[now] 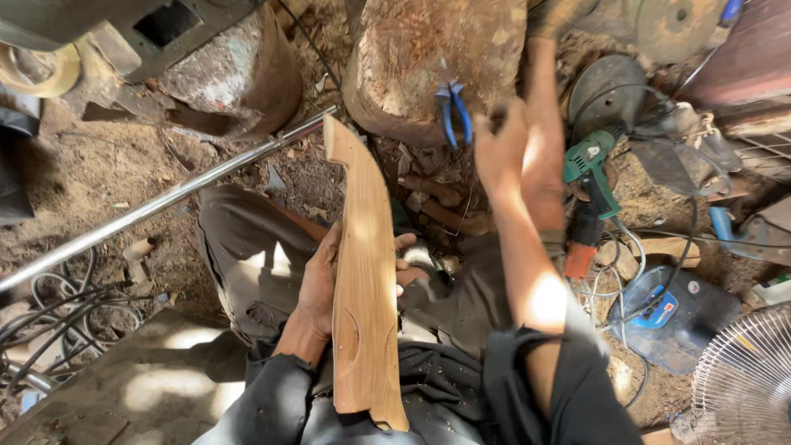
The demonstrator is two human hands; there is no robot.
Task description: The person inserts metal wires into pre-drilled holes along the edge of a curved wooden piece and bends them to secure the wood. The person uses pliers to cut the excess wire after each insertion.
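Note:
A long carved wooden piece (363, 272), pale brown with a curved notched tip and a rounded groove near its lower end, lies upright across my lap. My left hand (323, 280) grips it around the middle, fingers wrapped behind it. My right hand (497, 148) is raised in front of a big wooden stump (428, 58), fingers loosely curled and blurred, just right of blue-handled pliers (454, 111) that rest against the stump. Whether the right hand holds anything I cannot tell.
A long metal pipe (156, 206) runs diagonally across the dirt floor at left. A green power tool (590, 177) with cables lies at right, beside a grinding disc (608, 86). A white fan (746, 379) stands bottom right. Black cables (49, 317) coil at left.

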